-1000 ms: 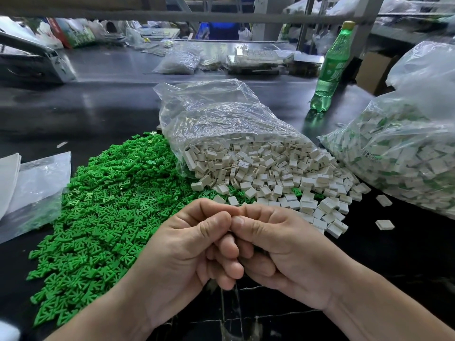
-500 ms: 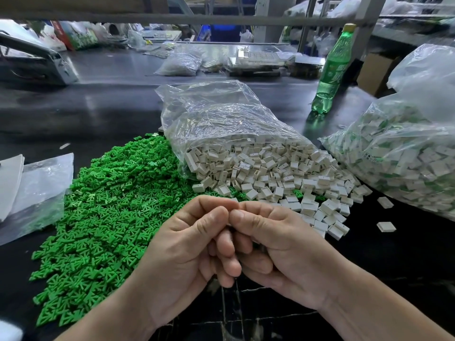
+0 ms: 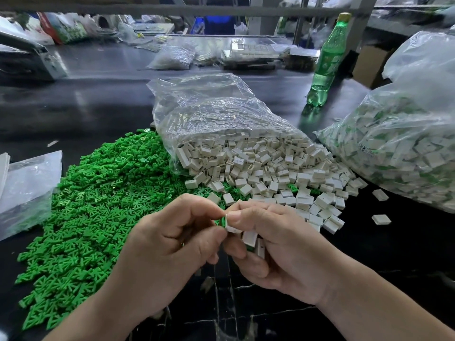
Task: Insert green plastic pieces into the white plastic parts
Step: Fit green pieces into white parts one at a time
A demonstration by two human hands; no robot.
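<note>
My right hand (image 3: 278, 244) pinches a white part (image 3: 232, 225) (spares tucked in its palm); my left hand (image 3: 172, 239) pinches a green piece (image 3: 222, 221) against it, above the worktop's (image 3: 98, 104) near edge.

The green piece (image 3: 223, 221) is mostly hidden between the left hand (image 3: 172, 244) fingertips and a white part (image 3: 232, 223)

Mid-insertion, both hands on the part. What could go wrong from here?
1. The right hand pinches one white part while spare white parts sit loose in its palm; one may drop.
2. The left hand covers most of the green piece, so a skewed entry could go unseen.
3. White parts spill from the open bag onto the green pile, mixing stock.
</note>
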